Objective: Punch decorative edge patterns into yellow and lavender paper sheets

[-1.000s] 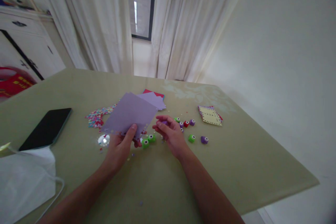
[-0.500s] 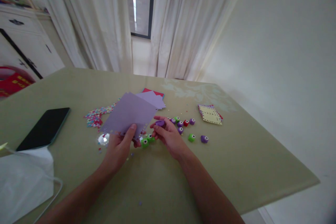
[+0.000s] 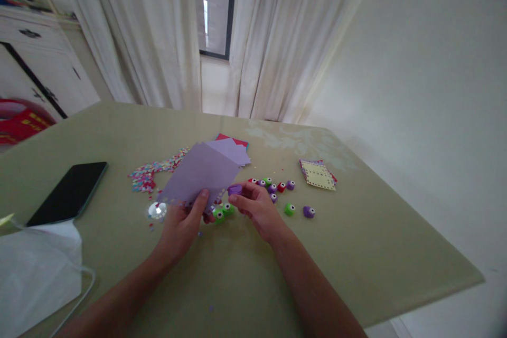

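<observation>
My left hand (image 3: 186,216) grips a square sheet of purple paper (image 3: 200,171) by its near edge, thumb on top. Small holes run along that near edge. Between the thumb and fingers of my right hand (image 3: 255,205) is a purple craft punch (image 3: 235,190), right at the sheet's right-hand edge; whether the paper sits in its slot I cannot tell. Green punches (image 3: 224,212) lie just under the paper, partly hidden by my left fingers. Beyond my right hand stand several more small punches (image 3: 272,188) in purple, red and green.
Colourful paper confetti (image 3: 148,173) is heaped left of the sheet. Behind it lies a stack of purple and red paper (image 3: 233,150). Punched paper squares (image 3: 317,174) rest at the right. A black phone (image 3: 69,193) and a white face mask (image 3: 39,274) occupy the left side.
My right hand has turned the purple punch and brought it left, up to the paper's edge. The sheet in my left hand has tilted and shifted slightly right.
</observation>
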{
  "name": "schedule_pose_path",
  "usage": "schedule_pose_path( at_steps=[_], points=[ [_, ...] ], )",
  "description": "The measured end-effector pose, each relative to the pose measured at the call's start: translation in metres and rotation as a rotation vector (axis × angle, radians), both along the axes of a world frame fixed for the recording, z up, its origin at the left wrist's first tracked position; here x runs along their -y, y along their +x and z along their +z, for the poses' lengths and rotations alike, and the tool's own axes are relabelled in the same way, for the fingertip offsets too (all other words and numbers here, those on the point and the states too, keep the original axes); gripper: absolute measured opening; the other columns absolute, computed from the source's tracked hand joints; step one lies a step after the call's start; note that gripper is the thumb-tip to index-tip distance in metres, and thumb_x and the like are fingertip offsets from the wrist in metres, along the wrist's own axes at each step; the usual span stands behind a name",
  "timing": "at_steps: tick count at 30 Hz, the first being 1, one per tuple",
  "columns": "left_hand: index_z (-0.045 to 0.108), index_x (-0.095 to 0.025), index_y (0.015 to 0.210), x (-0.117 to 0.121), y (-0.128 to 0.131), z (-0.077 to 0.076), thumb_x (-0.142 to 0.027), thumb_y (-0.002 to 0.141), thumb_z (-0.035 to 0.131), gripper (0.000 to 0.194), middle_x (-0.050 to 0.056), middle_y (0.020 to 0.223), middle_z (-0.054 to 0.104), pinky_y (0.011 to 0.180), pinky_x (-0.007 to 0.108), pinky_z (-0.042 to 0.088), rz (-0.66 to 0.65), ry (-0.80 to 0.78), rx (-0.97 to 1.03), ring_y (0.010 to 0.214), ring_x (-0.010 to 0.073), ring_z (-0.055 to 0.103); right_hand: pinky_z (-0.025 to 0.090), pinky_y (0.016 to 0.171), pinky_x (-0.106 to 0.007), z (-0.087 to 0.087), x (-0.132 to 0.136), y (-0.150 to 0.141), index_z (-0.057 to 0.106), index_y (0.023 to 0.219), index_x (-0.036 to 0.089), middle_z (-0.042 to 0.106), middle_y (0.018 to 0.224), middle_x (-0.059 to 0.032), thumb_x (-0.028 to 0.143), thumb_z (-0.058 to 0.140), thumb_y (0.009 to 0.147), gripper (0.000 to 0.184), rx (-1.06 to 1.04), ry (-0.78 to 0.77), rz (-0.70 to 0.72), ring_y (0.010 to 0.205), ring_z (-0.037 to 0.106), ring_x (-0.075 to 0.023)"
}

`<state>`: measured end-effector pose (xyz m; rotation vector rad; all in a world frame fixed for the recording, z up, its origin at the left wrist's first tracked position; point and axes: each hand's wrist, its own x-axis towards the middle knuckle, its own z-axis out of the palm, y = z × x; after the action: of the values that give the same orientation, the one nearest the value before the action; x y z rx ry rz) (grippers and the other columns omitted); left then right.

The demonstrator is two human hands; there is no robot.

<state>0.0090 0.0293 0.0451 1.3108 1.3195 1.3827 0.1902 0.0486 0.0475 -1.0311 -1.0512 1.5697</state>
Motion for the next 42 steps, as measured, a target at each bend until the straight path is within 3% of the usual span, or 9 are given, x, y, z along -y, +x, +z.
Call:
schedule_pose_path(
  at_steps=[11,25,36,42],
  points=[
    [0.065,-0.022,0.075,0.000,0.001,-0.005,-0.051,0.091,0.063,0.032,-0.003,0.057,0.065,0.044,0.026,0.051,-0.021,0.003,-0.051,0.045,0.0176,0.063,0.030,0.058,-0.026,-0.003,0.000,-0.001,0.073,0.078,0.019,0.062,0.070,0.0030,0.049,0.097,0.065,0.041,-0.054,0.001,-0.001,0.061,0.045,-0.0097],
    [0.063,-0.022,0.072,-0.002,-0.001,-0.004,-0.048,0.092,0.060,0.033,-0.003,0.055,0.064,0.046,0.025,0.052,0.009,0.035,-0.086,0.046,0.0173,0.063,0.029,0.060,-0.028,-0.006,-0.001,0.000,0.076,0.080,0.018,0.063,0.071,0.0017,0.051,0.096,0.065,0.041,-0.015,0.010,0.024,0.062,0.044,-0.0105],
    [0.066,-0.020,0.087,0.001,0.002,-0.009,-0.053,0.091,0.063,0.033,0.000,0.065,0.070,0.046,0.028,0.055,-0.037,-0.008,-0.063,0.048,0.0191,0.066,0.029,0.058,-0.027,-0.004,-0.001,-0.002,0.077,0.088,0.020,0.066,0.075,0.0014,0.050,0.098,0.063,0.045,-0.058,0.002,-0.029,0.061,0.045,-0.0103],
    [0.066,-0.023,0.076,0.002,0.001,-0.012,-0.055,0.090,0.061,0.036,0.000,0.057,0.068,0.045,0.029,0.051,-0.027,-0.033,-0.166,0.048,0.0212,0.066,0.033,0.059,-0.026,-0.005,-0.001,-0.001,0.074,0.089,0.019,0.067,0.077,0.0009,0.048,0.098,0.062,0.046,-0.048,-0.037,-0.081,0.062,0.048,-0.0105]
  ],
)
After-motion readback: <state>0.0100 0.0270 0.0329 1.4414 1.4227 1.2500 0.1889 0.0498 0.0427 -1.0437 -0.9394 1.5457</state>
